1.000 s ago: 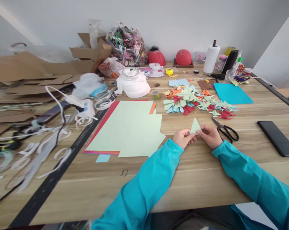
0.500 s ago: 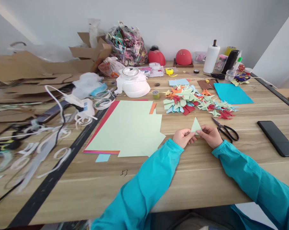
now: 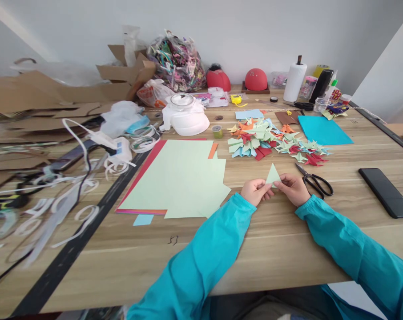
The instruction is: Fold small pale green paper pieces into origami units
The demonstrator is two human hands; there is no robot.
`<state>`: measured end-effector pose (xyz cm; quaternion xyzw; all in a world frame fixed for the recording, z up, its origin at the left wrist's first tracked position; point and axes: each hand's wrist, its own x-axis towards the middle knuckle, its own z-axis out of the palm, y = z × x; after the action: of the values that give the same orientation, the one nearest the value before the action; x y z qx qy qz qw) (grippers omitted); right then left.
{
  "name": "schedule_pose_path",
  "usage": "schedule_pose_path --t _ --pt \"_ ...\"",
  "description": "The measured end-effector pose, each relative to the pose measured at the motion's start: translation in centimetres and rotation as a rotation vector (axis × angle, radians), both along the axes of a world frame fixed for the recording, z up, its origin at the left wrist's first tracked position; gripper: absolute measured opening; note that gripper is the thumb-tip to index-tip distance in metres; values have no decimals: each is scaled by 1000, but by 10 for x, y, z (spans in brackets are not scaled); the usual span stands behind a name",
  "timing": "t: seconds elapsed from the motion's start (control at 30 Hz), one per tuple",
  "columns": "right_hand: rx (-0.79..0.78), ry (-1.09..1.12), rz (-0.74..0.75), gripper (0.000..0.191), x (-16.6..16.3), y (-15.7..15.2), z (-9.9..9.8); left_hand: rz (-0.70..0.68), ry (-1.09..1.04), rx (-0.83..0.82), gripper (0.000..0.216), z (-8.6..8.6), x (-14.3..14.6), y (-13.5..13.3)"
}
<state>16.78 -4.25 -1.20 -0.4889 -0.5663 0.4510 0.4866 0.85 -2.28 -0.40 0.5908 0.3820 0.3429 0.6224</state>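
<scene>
A pale green piece of paper folded to a triangle (image 3: 272, 174) points away from me between my two hands. My left hand (image 3: 256, 190) pinches its left lower corner, thumb on top. On the right lower corner, my right hand (image 3: 293, 188) grips with thumb and fingers. Beside my right hand lie black-handled scissors (image 3: 315, 180). Just beyond is a heap of folded paper pieces (image 3: 259, 135) in green, red, orange and blue. To the left, large pale green sheets (image 3: 175, 178) rest over red and orange ones.
A black phone (image 3: 386, 192) lies at the right. Turquoise paper (image 3: 324, 130) sits behind the scissors. A thread spool (image 3: 217, 131) and a white wrapped bundle (image 3: 190, 118) stand beyond the sheets. Cables and a power strip (image 3: 121, 151) clutter the left, with cardboard (image 3: 28, 95) behind.
</scene>
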Motion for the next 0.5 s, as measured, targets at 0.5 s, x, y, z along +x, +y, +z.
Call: schedule_pose_path --t 0.5 --pt "-14 17 -25 34 0 0 2 1 -13 -30 25 -1 0 -1"
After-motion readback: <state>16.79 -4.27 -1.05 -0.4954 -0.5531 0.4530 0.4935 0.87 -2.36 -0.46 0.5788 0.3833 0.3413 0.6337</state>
